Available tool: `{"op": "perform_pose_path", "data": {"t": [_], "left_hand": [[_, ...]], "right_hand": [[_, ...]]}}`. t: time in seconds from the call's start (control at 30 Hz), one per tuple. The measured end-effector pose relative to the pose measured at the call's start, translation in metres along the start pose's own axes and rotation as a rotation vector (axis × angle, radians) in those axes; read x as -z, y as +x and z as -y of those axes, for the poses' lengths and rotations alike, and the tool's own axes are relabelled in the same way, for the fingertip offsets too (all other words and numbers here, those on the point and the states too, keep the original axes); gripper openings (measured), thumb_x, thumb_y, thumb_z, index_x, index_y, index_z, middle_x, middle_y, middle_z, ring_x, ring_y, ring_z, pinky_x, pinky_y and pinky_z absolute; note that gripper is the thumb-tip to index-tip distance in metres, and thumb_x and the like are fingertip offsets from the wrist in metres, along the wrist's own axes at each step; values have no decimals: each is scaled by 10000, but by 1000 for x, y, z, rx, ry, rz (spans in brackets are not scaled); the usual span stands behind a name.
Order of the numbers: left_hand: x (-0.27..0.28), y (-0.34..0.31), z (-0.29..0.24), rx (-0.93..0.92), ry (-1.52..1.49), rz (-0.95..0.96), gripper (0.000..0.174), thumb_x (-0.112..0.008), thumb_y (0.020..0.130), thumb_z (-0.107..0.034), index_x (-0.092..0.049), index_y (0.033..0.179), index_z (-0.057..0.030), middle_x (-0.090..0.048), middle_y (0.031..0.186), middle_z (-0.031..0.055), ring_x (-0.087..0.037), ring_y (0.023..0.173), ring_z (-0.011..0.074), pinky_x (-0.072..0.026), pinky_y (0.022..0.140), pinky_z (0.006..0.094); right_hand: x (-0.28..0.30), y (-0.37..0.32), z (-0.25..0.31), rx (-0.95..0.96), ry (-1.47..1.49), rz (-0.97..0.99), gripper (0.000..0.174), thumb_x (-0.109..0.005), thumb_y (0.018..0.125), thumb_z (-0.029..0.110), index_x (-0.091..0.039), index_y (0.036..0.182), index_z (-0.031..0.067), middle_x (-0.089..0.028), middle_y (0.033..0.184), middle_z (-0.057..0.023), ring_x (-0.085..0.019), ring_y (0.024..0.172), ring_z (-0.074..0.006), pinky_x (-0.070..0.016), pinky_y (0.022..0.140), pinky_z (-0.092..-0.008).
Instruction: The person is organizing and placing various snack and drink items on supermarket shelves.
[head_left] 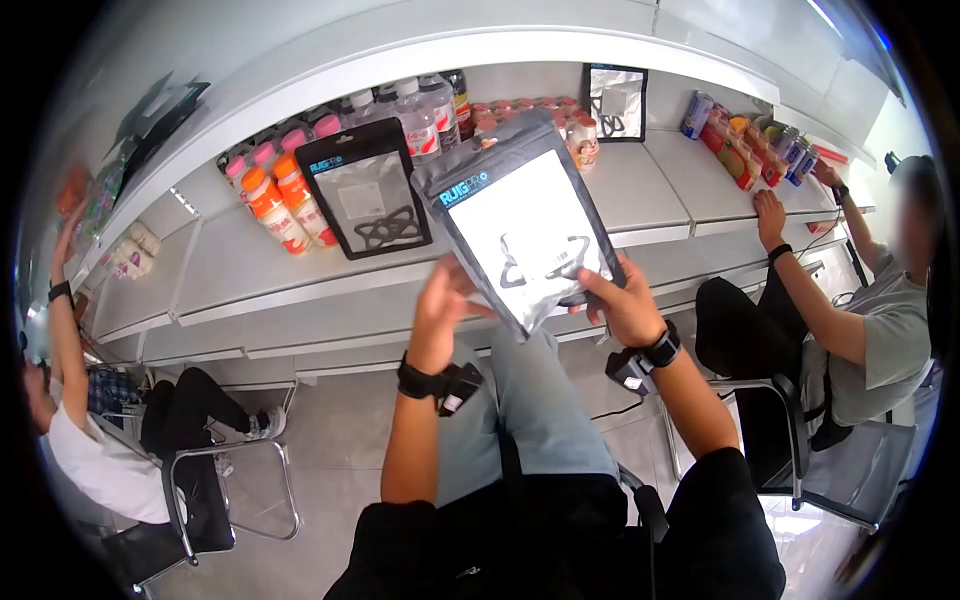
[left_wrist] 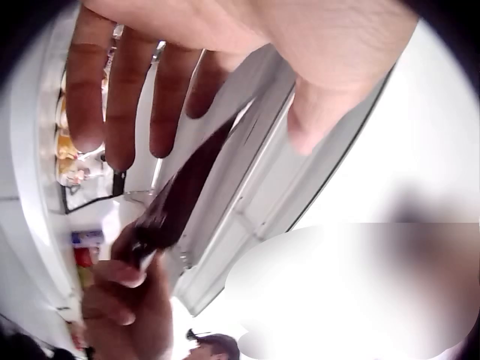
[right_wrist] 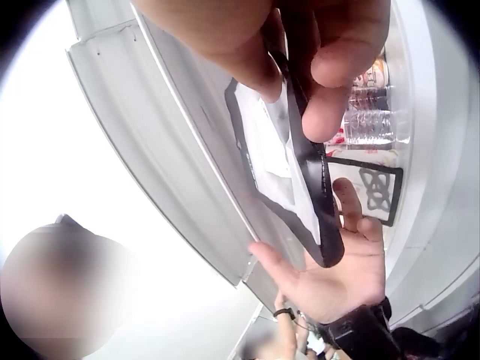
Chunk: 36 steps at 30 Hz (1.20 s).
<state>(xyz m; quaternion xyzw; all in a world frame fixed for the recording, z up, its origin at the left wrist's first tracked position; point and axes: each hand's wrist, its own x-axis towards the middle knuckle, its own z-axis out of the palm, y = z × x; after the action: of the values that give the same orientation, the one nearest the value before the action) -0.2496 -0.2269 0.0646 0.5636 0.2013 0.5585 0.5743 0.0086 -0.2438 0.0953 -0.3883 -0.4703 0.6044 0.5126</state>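
Note:
A black-edged zip pouch (head_left: 530,215) with a clear front and blue-and-white lettering is tilted above my lap in the head view. My right hand (head_left: 632,308) pinches its lower right edge, thumb on the front. In the right wrist view the pouch (right_wrist: 270,154) hangs edge-on between thumb and fingers. A dark, thin looped item shows through its window. My left hand (head_left: 440,312) is beside the lower left edge. Seen from the left wrist, that hand (left_wrist: 225,30) has its fingers spread and nothing in its grasp.
On the white shelf (head_left: 650,180) a similar pouch (head_left: 362,190) leans against orange-capped bottles (head_left: 272,212). Clear water bottles (head_left: 415,118) and another pouch (head_left: 618,103) stand farther back. Boxes and cans (head_left: 740,150) sit at right. People are seated on both sides.

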Motion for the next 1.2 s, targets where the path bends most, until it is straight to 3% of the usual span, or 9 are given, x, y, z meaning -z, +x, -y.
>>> {"op": "perform_pose_path", "data": {"t": [0.1,0.2,0.3,0.37,0.53,0.73,0.87,1.03,1.2], "left_hand": [[-31,0,13,31,407,-96,358,-656,905,-255,-589,1135,11,-675,899,34,-602,746,75,-453,590,215],[-35,8,27,241,347,-135,227,-649,915,-169,-611,1054,6,-654,835,4,-562,662,53,-452,588,214],[-41,31,43,139,609,-38,243,-645,919,-200,-605,1058,-4,-658,789,18,-559,593,43,-440,527,207],[-56,55,49,261,511,38,384,-628,928,-218,-512,1229,-11,-668,952,82,-628,588,85,-459,457,220],[-88,122,101,170,111,160,667,-601,921,-103,-208,1459,-77,-346,1402,265,-640,1050,239,-556,681,272],[-124,227,161,9,485,133,857,-643,854,-103,-82,1498,-25,-257,1463,286,-567,1173,288,-545,822,330],[-131,278,226,73,442,14,880,-650,820,-109,-94,1492,12,-194,1512,239,-527,1222,280,-516,894,328],[-144,261,201,50,333,10,862,-669,799,-189,-175,1479,0,-167,1531,240,-246,1410,346,-409,1037,361],[-132,282,237,117,426,-26,885,-698,783,-237,-195,1490,-59,-146,1542,240,-200,1428,348,-436,1002,389]], "right_hand": [[7,1,-7,24,-53,-18,314,-666,894,156,-550,1147,11,-661,908,-62,-657,651,-150,-448,466,-221],[38,5,-27,11,-262,-58,282,-677,890,139,-583,1124,12,-663,903,-45,-651,699,-118,-456,503,-218],[73,15,-46,207,-256,-106,259,-688,886,144,-603,1087,4,-660,900,-27,-633,737,-86,-435,508,-196],[85,11,-17,24,-351,-246,246,-681,885,143,-613,1094,32,-653,893,11,-528,630,-9,-352,478,-156],[144,54,17,197,-452,-468,265,-676,889,180,-599,1102,40,-635,777,-2,-510,557,-42,-313,409,-187],[269,158,15,565,-989,-498,289,-641,841,107,-633,1090,-39,-679,767,-99,-616,587,-145,-443,525,-262],[271,180,48,89,-746,-512,251,-628,857,105,-640,1090,13,-695,825,-92,-636,571,-114,-426,433,-233],[284,214,39,45,-654,-565,285,-619,854,77,-622,1126,-4,-700,849,-93,-692,669,-152,-488,483,-242],[289,249,27,12,-486,-495,391,-616,846,47,-551,1224,-32,-689,944,-134,-706,748,-220,-558,590,-298]]}}
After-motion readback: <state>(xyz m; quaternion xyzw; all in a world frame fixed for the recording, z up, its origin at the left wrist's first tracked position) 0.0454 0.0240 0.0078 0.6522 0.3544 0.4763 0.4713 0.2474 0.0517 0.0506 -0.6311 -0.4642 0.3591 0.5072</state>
